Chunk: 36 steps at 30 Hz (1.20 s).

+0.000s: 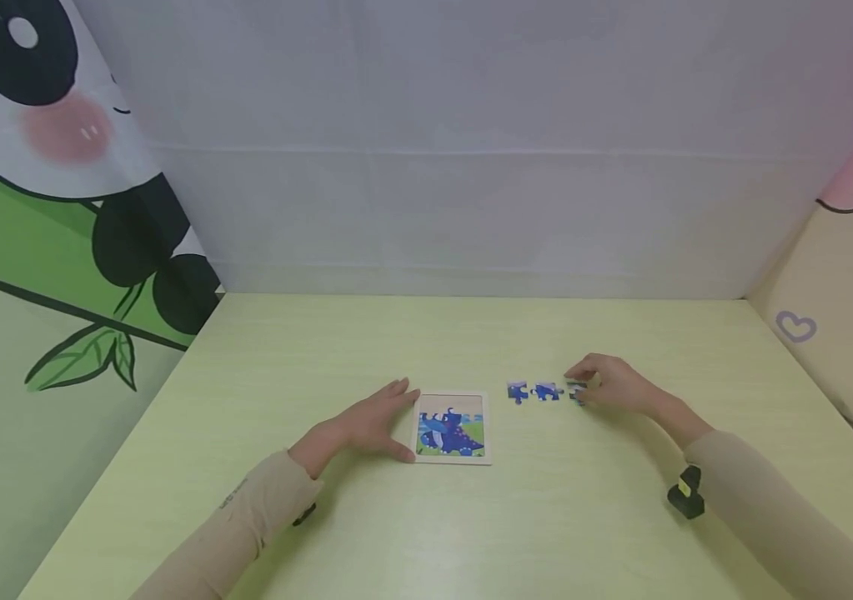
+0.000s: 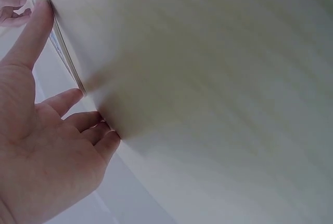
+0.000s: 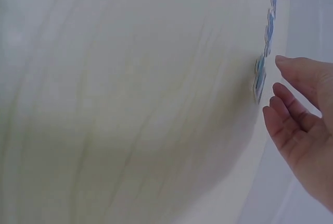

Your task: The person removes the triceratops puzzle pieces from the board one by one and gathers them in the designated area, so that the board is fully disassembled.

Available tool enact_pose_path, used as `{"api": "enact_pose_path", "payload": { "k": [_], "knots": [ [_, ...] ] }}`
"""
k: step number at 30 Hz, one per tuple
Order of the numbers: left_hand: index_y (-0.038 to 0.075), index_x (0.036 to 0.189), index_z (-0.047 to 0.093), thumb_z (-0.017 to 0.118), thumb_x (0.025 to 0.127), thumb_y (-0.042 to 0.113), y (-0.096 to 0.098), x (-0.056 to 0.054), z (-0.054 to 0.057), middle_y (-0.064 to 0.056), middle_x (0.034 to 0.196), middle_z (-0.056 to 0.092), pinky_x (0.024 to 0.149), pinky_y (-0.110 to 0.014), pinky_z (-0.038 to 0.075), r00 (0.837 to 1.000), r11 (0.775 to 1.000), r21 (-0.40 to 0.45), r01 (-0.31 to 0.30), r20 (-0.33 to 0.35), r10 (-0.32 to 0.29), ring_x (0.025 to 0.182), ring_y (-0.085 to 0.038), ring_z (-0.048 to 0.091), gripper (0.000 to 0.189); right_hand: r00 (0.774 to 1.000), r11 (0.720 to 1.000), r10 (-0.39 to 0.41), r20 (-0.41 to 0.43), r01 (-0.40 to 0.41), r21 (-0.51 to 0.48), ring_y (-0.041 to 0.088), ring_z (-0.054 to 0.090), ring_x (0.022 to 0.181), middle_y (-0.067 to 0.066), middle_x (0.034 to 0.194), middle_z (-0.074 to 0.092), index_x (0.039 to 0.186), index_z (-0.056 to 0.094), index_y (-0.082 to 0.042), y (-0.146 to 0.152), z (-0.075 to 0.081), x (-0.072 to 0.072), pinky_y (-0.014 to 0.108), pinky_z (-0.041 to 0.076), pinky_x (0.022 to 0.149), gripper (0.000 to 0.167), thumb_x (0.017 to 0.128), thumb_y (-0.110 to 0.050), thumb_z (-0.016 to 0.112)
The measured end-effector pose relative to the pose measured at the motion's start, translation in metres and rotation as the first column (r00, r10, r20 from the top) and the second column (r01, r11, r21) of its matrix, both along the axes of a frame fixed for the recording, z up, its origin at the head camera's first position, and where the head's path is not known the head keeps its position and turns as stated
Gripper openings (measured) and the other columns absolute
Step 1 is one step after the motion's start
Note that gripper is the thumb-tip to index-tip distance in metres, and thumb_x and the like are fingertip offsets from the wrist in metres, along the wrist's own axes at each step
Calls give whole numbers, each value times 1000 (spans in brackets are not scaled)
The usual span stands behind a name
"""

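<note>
A small square jigsaw puzzle [image 1: 450, 432] in a pale frame lies flat on the table, showing a blue dinosaur with a bare beige strip along its top. My left hand [image 1: 373, 423] rests at its left edge, thumb at the near corner and forefinger at the far one, fingers spread. Three loose puzzle pieces lie in a row to the right: a left piece [image 1: 518, 392], a middle piece [image 1: 547, 391] and a right piece [image 1: 577, 392]. Over the right piece hovers my right hand [image 1: 612, 383]; in the right wrist view its thumb and fingers are apart, beside the piece.
The pale wooden table [image 1: 426, 533] stretches out around the puzzle. A plain light cloth wall [image 1: 471, 217] rises at its back edge. Printed panels stand at both sides, a cartoon one [image 1: 58, 250] on the left.
</note>
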<state>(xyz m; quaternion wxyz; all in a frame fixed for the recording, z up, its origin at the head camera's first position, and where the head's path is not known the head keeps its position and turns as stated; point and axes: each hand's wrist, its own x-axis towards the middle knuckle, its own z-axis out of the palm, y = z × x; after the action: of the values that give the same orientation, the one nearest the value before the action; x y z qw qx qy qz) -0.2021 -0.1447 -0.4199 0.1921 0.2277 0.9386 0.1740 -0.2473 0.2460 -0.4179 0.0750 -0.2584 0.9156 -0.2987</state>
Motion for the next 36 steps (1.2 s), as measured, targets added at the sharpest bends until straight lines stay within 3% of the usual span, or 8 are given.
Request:
{"api": "enact_pose_path", "payload": {
  "k": [7,12,17,21,28,36],
  "knots": [
    [8,143,26,76,69,42,-3,0,2,-14,150,12,111,-45,14,1000,1000,13,22,-6,-22,138,-30,7,96,999,999,39,-13,-40,-35,25,56,90,11,97,63,107,62,5,-36,4,1,35,50,74,29,80,-4,65],
    [7,143,26,76,68,41,-5,1,4,-16,150,11,111,-46,14,999,999,22,33,-4,-33,138,-31,7,97,997,997,68,-19,-69,-31,25,57,90,12,99,63,112,60,4,-73,9,3,32,49,72,33,81,-8,65],
    [7,143,26,77,67,41,-6,0,3,-16,150,12,111,-46,15,999,999,22,32,-6,-32,138,-32,7,98,992,991,126,31,-124,-43,21,58,86,10,97,64,107,63,2,-106,11,4,29,50,71,29,82,-12,65],
    [8,143,26,78,66,42,-6,0,2,-14,150,12,111,-45,14,1000,999,22,28,-2,-28,138,-30,7,99,988,991,133,83,-131,-30,14,57,83,5,97,64,106,65,-2,-127,5,5,25,49,70,27,82,-15,67],
    [8,144,25,77,67,43,-4,-1,0,-14,151,12,111,-44,15,1000,999,17,29,7,-29,138,-28,7,99,973,991,130,193,-127,-30,11,54,84,2,97,63,106,65,-4,-153,-3,11,25,49,76,28,80,-14,68],
    [5,142,27,78,67,40,-2,-1,5,-18,150,12,111,-45,15,999,998,34,46,-1,-46,138,-32,8,97,973,985,170,155,-169,-18,11,52,79,0,88,59,103,66,-4,-173,-4,16,23,47,71,26,80,-15,69]
  ]
}}
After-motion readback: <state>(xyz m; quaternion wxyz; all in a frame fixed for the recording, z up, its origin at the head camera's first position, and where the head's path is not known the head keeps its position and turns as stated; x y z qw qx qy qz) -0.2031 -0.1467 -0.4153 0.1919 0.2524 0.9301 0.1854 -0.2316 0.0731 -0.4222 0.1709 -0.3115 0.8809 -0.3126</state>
